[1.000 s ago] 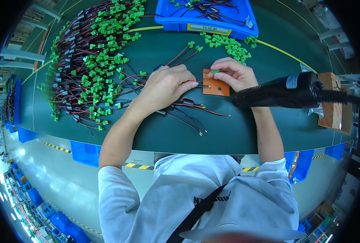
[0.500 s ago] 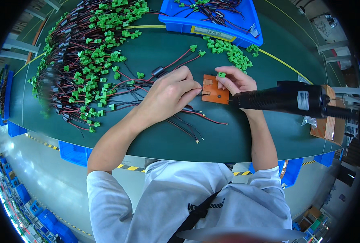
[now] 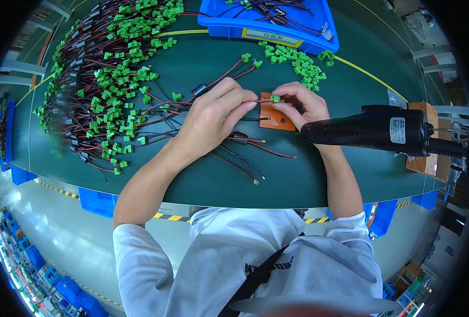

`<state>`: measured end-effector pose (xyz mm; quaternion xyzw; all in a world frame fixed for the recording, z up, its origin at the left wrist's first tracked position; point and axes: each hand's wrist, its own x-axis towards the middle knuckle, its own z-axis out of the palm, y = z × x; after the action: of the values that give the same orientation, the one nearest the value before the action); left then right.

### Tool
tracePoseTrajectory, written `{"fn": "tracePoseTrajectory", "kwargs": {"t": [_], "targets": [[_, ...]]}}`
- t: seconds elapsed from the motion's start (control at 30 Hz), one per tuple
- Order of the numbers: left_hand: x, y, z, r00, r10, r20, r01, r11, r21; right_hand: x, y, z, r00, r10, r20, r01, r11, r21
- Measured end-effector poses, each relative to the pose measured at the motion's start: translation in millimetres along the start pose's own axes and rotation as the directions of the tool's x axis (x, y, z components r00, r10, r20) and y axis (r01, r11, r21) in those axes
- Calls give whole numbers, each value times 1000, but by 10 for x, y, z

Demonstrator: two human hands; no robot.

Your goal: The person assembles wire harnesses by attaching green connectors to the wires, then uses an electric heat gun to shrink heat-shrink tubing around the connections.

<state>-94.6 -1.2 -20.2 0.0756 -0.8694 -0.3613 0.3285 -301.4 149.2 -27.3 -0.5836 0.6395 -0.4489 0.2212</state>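
Note:
Between the fingertips of my left hand (image 3: 213, 113) a red wire (image 3: 264, 101) is pinched, its end meeting a small green terminal block (image 3: 275, 99). My right hand (image 3: 304, 104) grips that block between thumb and finger. Both hands hover over an orange fixture block (image 3: 278, 121) on the dark green table. A black wire end (image 3: 260, 119) lies beside the fixture, below the red one. Just right of my right hand is the tip end of a black electric screwdriver (image 3: 372, 129), lying across the view. Whether the wire is inside the block cannot be made out.
A large heap of red and black cables with green connectors (image 3: 118, 79) covers the left side. Loose wire ends (image 3: 247, 171) lie below my left hand. Behind my hands are a pile of green terminal blocks (image 3: 300, 63) and a blue bin (image 3: 234, 30). A cardboard box (image 3: 430, 153) stands right.
My right hand has shifted left and brought the green block to the wire in my left hand. The wire has lifted off the fixture toward the block.

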Motion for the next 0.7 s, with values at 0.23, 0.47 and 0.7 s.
{"fn": "tracePoseTrajectory", "kwargs": {"t": [0.23,0.47,0.7], "targets": [[-29,36,2,999,-41,36,39,998,46,-4,2,16,998,-63,-5,63,998,2],[-47,27,-8,996,-73,52,69,994,84,2,25,0,993,-114,-26,114,993,-24],[-43,21,-51,986,-110,126,112,994,-5,28,42,-19,984,-171,-47,167,982,-82]]}}
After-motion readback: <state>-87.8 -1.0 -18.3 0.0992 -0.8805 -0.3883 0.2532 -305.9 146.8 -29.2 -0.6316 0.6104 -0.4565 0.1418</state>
